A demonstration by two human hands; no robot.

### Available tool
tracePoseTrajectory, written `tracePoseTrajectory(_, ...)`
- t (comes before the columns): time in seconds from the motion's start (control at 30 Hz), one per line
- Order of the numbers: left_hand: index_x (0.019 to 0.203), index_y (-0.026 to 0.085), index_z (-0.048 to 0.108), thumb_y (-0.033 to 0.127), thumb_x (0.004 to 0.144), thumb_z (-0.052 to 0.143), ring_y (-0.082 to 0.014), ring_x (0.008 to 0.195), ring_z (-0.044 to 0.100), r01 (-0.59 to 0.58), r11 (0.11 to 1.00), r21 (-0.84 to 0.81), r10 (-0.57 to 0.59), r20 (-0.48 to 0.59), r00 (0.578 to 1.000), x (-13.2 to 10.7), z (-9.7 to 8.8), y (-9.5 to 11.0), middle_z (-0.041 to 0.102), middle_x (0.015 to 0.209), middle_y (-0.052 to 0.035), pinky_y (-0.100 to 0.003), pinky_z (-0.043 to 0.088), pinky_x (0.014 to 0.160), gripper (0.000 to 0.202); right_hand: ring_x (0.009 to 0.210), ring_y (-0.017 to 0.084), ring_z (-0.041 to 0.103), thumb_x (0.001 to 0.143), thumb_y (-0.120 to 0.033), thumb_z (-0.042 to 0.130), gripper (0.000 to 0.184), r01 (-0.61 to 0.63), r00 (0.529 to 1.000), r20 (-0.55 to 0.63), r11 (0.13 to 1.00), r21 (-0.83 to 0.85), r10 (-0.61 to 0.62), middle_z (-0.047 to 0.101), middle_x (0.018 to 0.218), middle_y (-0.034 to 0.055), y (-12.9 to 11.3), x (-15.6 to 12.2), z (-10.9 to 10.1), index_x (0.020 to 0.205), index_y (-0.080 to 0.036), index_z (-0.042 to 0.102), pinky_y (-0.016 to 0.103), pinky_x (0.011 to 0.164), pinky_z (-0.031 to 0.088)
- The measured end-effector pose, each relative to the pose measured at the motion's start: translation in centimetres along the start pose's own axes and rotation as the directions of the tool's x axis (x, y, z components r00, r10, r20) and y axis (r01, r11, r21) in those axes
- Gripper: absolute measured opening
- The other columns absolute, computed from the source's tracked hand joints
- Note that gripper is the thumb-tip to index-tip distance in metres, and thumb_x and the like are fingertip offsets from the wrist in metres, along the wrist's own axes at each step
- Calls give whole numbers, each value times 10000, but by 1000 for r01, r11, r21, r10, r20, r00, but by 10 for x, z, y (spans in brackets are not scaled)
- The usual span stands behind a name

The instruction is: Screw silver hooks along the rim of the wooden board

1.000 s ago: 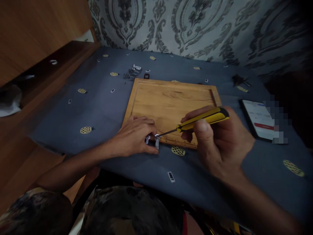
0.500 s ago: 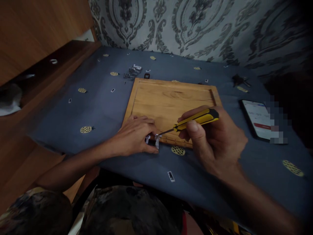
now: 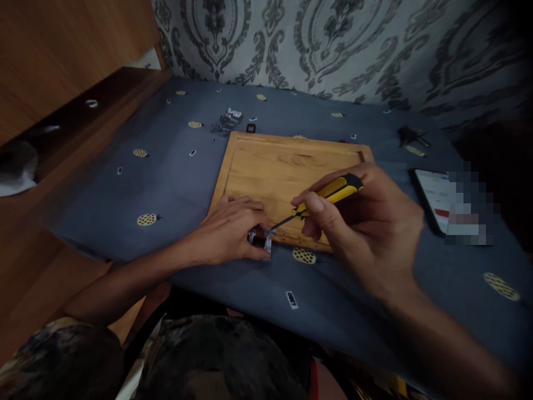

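A wooden board (image 3: pixel 266 172) with a raised border lies flat on the cloth-covered table. At its near edge sits a small shiny metal fitting (image 3: pixel 268 243), partly covered by fingers; its exact kind is not clear. My left hand (image 3: pixel 233 230) rests over the board's near left corner, thumb and forefinger closed around the fitting. A screwdriver (image 3: pixel 339 189) with a yellow and black handle slants down to the left, its tip touching the fitting. My right hand (image 3: pixel 370 228) grips that handle between thumb and fingers.
Several small metal parts (image 3: pixel 228 120) lie beyond the board's far left corner, near a small dark frame-shaped piece (image 3: pixel 250 128). To the right is a phone (image 3: pixel 431 194) with its screen lit. A dark object (image 3: pixel 410 136) lies at the back right, before the patterned wall.
My right hand has shifted slightly up, its fingers rolled on the screwdriver, whose handle now tilts more steeply. The tip stays on the fitting. My left hand has barely moved.
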State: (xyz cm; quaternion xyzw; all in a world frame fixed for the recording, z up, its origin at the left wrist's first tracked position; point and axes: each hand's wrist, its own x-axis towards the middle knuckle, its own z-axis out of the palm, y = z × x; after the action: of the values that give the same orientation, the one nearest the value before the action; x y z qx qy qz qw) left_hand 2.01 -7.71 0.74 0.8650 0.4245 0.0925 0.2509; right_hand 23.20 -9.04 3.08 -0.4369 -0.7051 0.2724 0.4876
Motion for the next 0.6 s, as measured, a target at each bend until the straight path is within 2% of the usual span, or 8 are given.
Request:
tracePoseTrajectory(0.17, 996, 213, 774, 427, 838, 983, -291, 1075, 691, 10, 1000, 5, -10, 8, 1000, 1, -1, 1, 745, 1024, -19, -415, 414, 979, 338, 477, 143, 668, 967, -578, 825, 329, -83, 990, 118, 993, 79, 73, 697, 666, -64, -9, 7, -10, 1072, -282, 726, 281, 469, 590)
tracePoseTrajectory(0.23, 989, 209, 773, 421, 837, 982, -292, 1071, 692, 22, 1000, 6, -22, 18, 1000, 2, -1, 2, 737, 1014, -19, -418, 420, 982, 335, 476, 153, 678, 963, -535, 838, 284, -116, 982, 163, 988, 104, 98, 699, 615, -66, -11, 8, -14, 1045, -278, 750, 282, 480, 606)
tracePoseTrajectory(0.33, 995, 210, 769, 415, 836, 981, -291, 1068, 691, 28, 1000, 10, -28, 21, 999, 1, -1, 1, 733, 1019, -18, -422, 422, 988, 335, 497, 147, 688, 953, -428, 857, 184, -116, 977, 194, 983, 140, 87, 740, 688, -45, -10, 9, -15, 963, -265, 771, 290, 505, 621)
tracePoseTrajectory(0.43, 978, 224, 767, 414, 842, 970, -296, 1094, 683, 15, 1000, 1, -15, 10, 1000, 1, 0, 0, 736, 1034, -19, -415, 417, 977, 310, 554, 140, 689, 957, -351, 858, 132, -51, 987, 159, 993, 108, 33, 742, 758, -31, -8, 6, -13, 907, -258, 779, 292, 552, 624)
tracePoseTrajectory(0.6, 976, 228, 773, 418, 847, 961, -297, 1104, 683, 6, 1000, 3, -6, 2, 1000, 0, 1, -1, 739, 1031, -20, -410, 420, 963, 297, 576, 132, 689, 1015, -361, 811, 143, 51, 999, 17, 999, -4, -51, 779, 891, -13, -9, -5, -10, 918, -276, 749, 292, 549, 604)
